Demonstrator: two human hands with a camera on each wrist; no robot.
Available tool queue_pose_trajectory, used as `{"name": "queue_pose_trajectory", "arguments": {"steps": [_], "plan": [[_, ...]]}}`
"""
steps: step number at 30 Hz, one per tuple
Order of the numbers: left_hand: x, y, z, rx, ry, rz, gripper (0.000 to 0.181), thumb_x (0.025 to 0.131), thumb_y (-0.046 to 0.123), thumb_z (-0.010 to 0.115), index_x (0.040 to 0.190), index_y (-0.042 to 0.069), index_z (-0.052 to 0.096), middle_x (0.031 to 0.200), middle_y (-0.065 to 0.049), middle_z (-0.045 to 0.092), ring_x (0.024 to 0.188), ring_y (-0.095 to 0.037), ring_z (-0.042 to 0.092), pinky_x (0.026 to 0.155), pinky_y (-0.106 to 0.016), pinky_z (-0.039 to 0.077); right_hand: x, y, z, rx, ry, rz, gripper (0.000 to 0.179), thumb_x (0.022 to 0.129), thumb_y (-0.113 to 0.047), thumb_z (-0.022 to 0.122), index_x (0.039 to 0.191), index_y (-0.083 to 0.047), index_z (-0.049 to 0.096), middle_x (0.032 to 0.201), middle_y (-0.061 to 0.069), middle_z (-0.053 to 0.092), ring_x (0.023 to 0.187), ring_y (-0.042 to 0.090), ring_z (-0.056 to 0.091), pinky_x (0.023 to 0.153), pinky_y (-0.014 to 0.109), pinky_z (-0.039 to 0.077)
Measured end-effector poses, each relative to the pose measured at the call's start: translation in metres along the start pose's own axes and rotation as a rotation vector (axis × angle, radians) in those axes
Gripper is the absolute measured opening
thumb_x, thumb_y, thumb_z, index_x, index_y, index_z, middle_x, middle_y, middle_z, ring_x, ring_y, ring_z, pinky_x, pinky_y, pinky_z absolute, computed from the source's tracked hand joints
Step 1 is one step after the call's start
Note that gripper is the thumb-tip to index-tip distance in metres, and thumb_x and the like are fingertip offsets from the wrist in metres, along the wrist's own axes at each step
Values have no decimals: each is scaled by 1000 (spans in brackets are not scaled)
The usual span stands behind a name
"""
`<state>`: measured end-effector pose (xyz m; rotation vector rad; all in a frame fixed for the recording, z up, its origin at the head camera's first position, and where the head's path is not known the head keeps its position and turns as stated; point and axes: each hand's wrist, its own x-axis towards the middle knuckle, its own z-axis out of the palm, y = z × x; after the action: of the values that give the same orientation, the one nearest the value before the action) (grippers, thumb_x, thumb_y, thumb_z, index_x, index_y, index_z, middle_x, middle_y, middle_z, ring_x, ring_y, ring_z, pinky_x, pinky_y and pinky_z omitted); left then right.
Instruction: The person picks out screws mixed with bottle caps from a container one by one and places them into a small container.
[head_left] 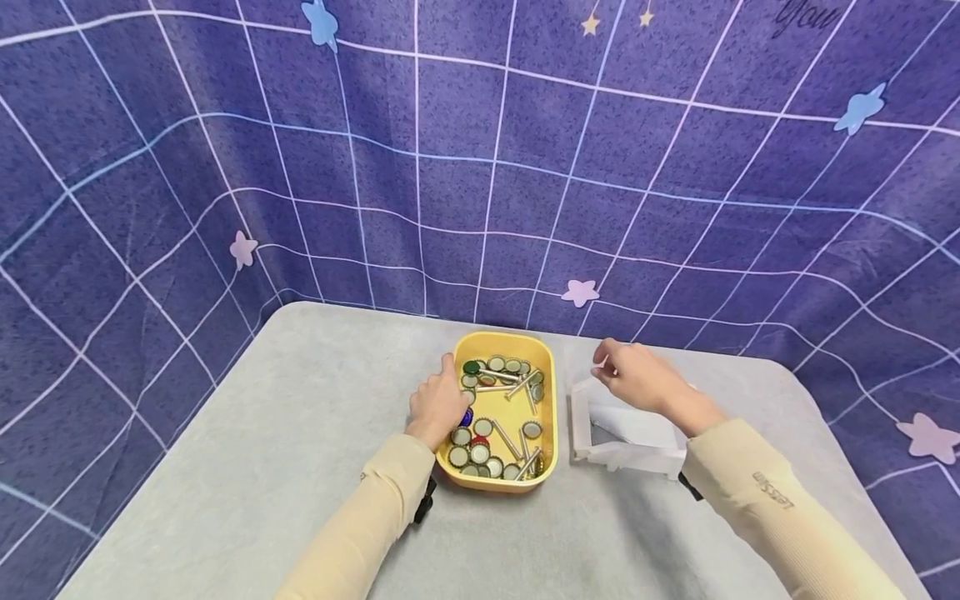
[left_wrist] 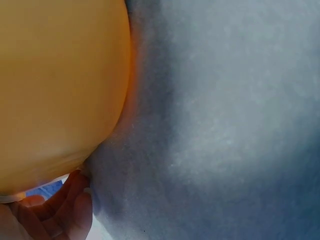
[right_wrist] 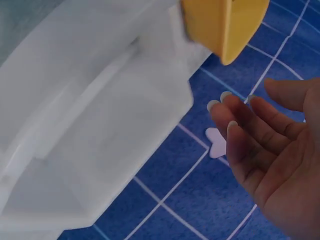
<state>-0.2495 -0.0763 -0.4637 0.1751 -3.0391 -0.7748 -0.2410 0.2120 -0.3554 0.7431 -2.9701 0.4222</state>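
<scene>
A yellow plastic bin (head_left: 553, 408) stands on the table, with bottle caps (head_left: 460, 456) and several long silver screws (head_left: 506, 438) lying in it. My left hand (head_left: 437, 406) grips the bin at its left side. In the left wrist view, the fingers (left_wrist: 75, 207) of that hand curl against the outside of the bin (left_wrist: 60, 100). Right of the bin sits a white plastic container (head_left: 630, 457), partly covered by my right arm. My right hand (head_left: 637, 375) hovers over its far side, fingers loosely bent and apart from the thumb in the right wrist view, holding nothing.
Both containers rest on a grey table (head_left: 300, 450). Close behind the table's far edge hangs a blue curtain (head_left: 465, 192) with a grid and star pattern, which also runs along both sides.
</scene>
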Motion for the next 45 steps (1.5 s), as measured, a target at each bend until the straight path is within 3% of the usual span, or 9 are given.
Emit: {"name": "queue_pose_trajectory", "arguments": {"steps": [7, 17, 26, 34, 40, 45], "plan": [[0, 0, -1, -5, 12, 7, 57, 87, 18, 60, 138, 12, 36, 102, -23, 70, 87, -42, 68, 73, -53, 53, 7, -19, 6, 37, 13, -47, 16, 91, -14, 63, 100, 0, 62, 81, 7, 72, 73, 19, 68, 74, 41, 54], [0, -2, -2, -3, 6, -6, 53, 87, 18, 60, 134, 12, 37, 100, -24, 69, 86, -42, 67, 70, -53, 52, 13, -55, 38, 60, 1, -98, 21, 85, -15, 73, 101, -5, 64, 87, 7, 75, 76, 18, 70, 70, 34, 56], [-1, -2, -2, -9, 4, 5, 53, 87, 17, 59, 135, 12, 37, 98, -23, 69, 82, -41, 67, 68, -52, 51, 16, -75, 68, -16, -71, -83, 24, 84, -23, 76, 100, -9, 64, 80, 2, 69, 71, 18, 64, 62, 38, 50], [-1, -1, -1, -13, 16, 5, 53, 86, 19, 61, 133, 12, 38, 101, -24, 70, 88, -43, 68, 72, -54, 52, 15, -88, 86, -48, -92, -100, 24, 85, -25, 74, 99, -7, 66, 86, 10, 73, 75, 31, 69, 66, 47, 54], [0, -1, 0, -9, 9, 10, 50, 86, 18, 60, 131, 12, 38, 100, -23, 70, 86, -42, 68, 70, -53, 52, 12, -95, 103, -160, -111, -107, 20, 90, -23, 68, 79, -9, 59, 71, 7, 65, 66, 27, 65, 63, 42, 50], [0, 0, 0, -14, 10, -1, 54, 87, 19, 61, 134, 13, 37, 101, -24, 70, 87, -43, 68, 72, -53, 52, 8, -99, 115, -251, -120, -101, 19, 89, -23, 68, 81, -10, 57, 77, 8, 65, 74, 27, 66, 69, 41, 50]]}}
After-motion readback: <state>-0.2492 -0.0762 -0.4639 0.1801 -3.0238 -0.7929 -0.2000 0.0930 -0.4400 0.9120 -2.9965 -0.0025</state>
